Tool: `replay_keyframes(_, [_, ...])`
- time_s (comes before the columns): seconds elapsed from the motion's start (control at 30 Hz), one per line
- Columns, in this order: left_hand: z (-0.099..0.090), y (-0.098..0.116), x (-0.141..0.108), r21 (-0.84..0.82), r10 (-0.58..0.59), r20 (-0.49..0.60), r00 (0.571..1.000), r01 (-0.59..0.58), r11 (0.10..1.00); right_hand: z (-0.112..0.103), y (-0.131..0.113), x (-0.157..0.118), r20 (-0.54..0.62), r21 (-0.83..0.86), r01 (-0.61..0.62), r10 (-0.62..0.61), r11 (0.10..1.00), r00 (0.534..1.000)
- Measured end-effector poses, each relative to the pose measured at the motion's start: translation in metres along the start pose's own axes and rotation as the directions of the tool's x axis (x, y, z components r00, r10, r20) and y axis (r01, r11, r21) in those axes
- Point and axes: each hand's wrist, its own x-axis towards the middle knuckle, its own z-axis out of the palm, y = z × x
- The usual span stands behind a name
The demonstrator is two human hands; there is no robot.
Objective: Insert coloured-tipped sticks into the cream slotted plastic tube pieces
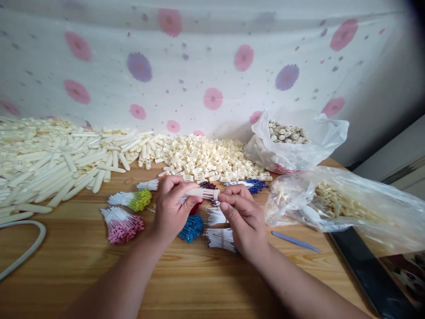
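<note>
My left hand (173,208) is closed round a cream multicolour pen (204,193), held level above the middle of the table. Thumb and fingers of my right hand (245,217) pinch at the pen's right end, where slots with a dark red part show. Any small piece between those fingertips is hidden. Below and around the hands lie bundles of white pen refills with coloured ends: pink (124,225), yellow-green (131,200), teal blue (191,228) and dark blue (254,185). More white refills (221,238) lie beside my right hand, partly covered by it.
Cream pen barrels (76,164) pile up at the left, short slotted pieces (212,157) at the back. On the right stand a white plastic bag (295,146) of small parts and a clear bag (345,204). Purple tweezers (295,241) lie near a black-edged board (361,270).
</note>
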Motion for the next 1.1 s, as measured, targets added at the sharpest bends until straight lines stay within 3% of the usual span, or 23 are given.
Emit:
replay_keyframes(0.13, [-0.003,-0.005,0.002,-0.041,-0.019,0.005,1.000,0.019,0.999,-0.003,0.003,0.000,0.031,0.056,-0.029,0.028,0.998,0.999])
replay_keyframes(0.23, [-0.003,-0.015,0.004,-0.209,-0.201,-0.021,0.979,0.192,0.959,-0.009,0.009,0.006,0.014,-0.005,-0.005,0.005,1.000,1.000])
replay_keyframes(0.3, [-0.002,-0.024,0.007,-0.412,-0.424,-0.067,0.903,0.362,0.836,-0.009,0.014,0.013,0.086,-0.094,0.004,0.005,0.996,0.996])
replay_keyframes(0.33, [-0.001,-0.028,0.008,-0.516,-0.529,-0.072,0.846,0.422,0.745,-0.007,0.016,0.017,0.190,-0.152,0.010,0.019,0.988,0.982])
replay_keyframes(0.37, [0.000,-0.032,0.009,-0.602,-0.611,-0.067,0.789,0.457,0.655,-0.003,0.018,0.020,0.333,-0.221,0.033,0.044,0.975,0.942])
replay_keyframes(0.43, [0.000,-0.038,0.012,-0.719,-0.701,-0.051,0.711,0.461,0.520,0.011,0.019,0.024,0.616,-0.355,0.155,0.106,0.922,0.781])
replay_keyframes(0.5, [-0.001,-0.041,0.014,-0.780,-0.723,-0.036,0.690,0.433,0.452,0.026,0.018,0.023,0.772,-0.435,0.322,0.163,0.841,0.615])
replay_keyframes(0.53, [-0.001,-0.041,0.015,-0.797,-0.725,-0.035,0.688,0.418,0.435,0.034,0.017,0.022,0.808,-0.451,0.391,0.180,0.802,0.562])
replay_keyframes(0.63, [-0.004,-0.042,0.016,-0.829,-0.743,-0.055,0.667,0.384,0.407,0.046,0.015,0.017,0.856,-0.435,0.477,0.186,0.764,0.483])
replay_keyframes(0.8, [-0.010,-0.045,0.021,-0.855,-0.760,-0.125,0.638,0.320,0.409,0.051,0.015,0.025,0.881,-0.413,0.420,0.240,0.808,0.407])
replay_keyframes(0.87, [-0.014,-0.047,0.023,-0.853,-0.761,-0.176,0.624,0.289,0.434,0.059,0.017,0.031,0.855,-0.490,0.434,0.319,0.756,0.409])
replay_keyframes(1.0, [-0.021,-0.051,0.027,-0.843,-0.776,-0.246,0.581,0.267,0.467,0.086,0.023,0.035,0.752,-0.651,0.466,0.423,0.599,0.506])
replay_keyframes(1.1, [-0.024,-0.053,0.028,-0.840,-0.786,-0.257,0.562,0.272,0.470,0.103,0.026,0.032,0.696,-0.716,0.484,0.466,0.503,0.546])
